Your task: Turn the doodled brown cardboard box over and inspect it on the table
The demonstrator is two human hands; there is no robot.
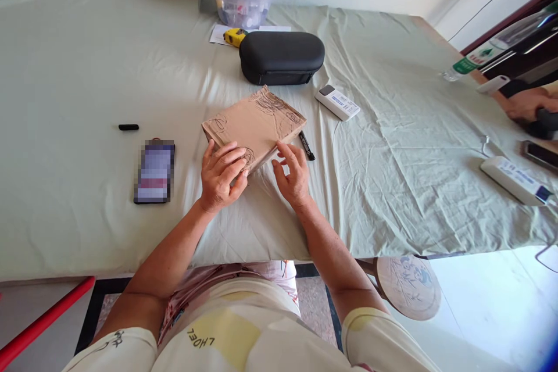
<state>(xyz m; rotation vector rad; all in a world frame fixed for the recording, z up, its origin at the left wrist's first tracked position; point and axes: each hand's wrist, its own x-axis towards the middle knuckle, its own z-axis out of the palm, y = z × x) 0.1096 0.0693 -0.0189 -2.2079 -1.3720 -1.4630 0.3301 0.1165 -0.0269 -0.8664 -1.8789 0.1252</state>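
Observation:
A flat brown cardboard box (pixel 248 122) lies at an angle on the cloth, with black scribbles near several of its corners. My left hand (pixel 224 173) grips its near left part, fingers spread over the top and thumb at the front corner. At the near right edge is my right hand (pixel 293 173), a fingertip touching the box, its thumb and fingers apart and half curled. Just right of the box rests a black marker (pixel 307 146), partly behind the box's edge. Its likely cap, a short black piece (pixel 128 127), lies far to the left.
A phone (pixel 154 173) with a blurred screen lies left of my hands. Beyond the box are a black zip case (pixel 282 57), a yellow tape measure (pixel 235 37), a white device (pixel 337 103) and a plastic basin (pixel 248 6). Another person's hand (pixel 534 107) shows at the right edge.

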